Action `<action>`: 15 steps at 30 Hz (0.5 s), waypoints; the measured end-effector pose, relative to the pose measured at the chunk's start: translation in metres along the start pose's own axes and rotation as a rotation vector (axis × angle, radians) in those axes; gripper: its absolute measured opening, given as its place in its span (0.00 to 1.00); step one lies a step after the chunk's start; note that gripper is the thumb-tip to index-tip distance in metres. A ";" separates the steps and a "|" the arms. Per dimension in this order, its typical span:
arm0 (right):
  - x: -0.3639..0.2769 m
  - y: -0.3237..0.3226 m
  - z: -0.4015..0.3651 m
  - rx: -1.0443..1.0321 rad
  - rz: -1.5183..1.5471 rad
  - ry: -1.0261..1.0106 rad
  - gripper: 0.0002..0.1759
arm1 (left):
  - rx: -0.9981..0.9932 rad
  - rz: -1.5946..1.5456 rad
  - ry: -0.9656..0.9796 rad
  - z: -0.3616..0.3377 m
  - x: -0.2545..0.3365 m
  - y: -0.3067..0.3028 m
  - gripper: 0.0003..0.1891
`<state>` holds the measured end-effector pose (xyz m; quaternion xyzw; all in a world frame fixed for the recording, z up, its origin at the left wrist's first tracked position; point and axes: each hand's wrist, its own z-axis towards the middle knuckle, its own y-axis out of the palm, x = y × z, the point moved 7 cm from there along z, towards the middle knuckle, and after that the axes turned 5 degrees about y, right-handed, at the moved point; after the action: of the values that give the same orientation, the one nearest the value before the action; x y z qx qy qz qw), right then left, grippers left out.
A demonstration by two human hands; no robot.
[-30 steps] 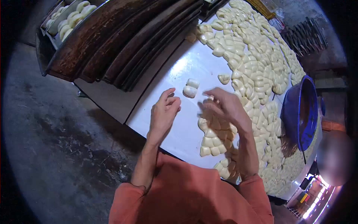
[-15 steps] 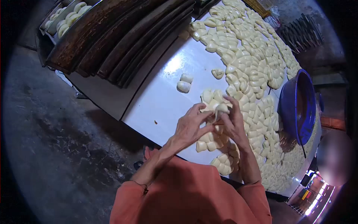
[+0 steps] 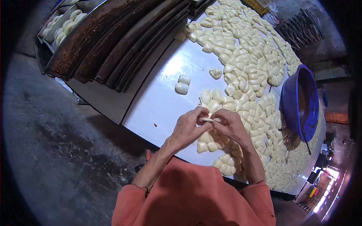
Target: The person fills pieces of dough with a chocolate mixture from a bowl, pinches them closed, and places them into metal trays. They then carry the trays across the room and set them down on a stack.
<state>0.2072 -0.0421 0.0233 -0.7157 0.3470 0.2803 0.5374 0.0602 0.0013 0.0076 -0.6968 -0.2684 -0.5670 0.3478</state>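
Observation:
Between my two hands a small piece of pale dough is pinched and partly hidden by fingers. My left hand grips its left end with thumb and forefinger. On the other side, my right hand pinches the right end, fingers bent. Beneath and around them lie many shaped dough pieces, pale and glossy, packed close over the white tabletop. Two whitish dough rolls sit side by side to the upper left of my hands, and a single shaped piece lies apart above.
Long dark wooden trays rest along the table's left side. A blue basin stands at the right among the dough. Behind the trays, metal compartments hold dough rings. A yellow basket and stacked dark sticks are at the back.
My right hand has come down and left against my left hand. The dough piece, earlier hanging curled from my right fingers, is now stretched between both hands. The view has shifted slightly.

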 end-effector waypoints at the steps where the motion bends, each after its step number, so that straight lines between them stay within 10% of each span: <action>1: 0.010 0.003 0.002 -0.040 0.201 0.121 0.10 | 0.036 -0.065 0.061 0.000 0.005 0.000 0.09; 4: 0.019 0.008 -0.007 -0.085 0.664 0.350 0.06 | -0.136 0.204 0.292 0.002 0.008 0.007 0.11; 8: 0.004 -0.006 -0.024 -0.159 1.236 0.081 0.06 | -0.058 0.324 0.288 0.000 -0.013 0.007 0.10; 13: -0.008 -0.033 -0.024 0.092 1.173 0.044 0.26 | 0.015 0.534 0.317 -0.004 0.029 0.002 0.41; 15: -0.002 -0.023 -0.023 0.053 1.190 0.210 0.27 | 0.048 0.304 0.243 0.002 0.043 0.001 0.39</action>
<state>0.2254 -0.0600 0.0444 -0.4090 0.7459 0.4517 0.2690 0.0717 0.0013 0.0489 -0.6473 -0.1296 -0.5812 0.4759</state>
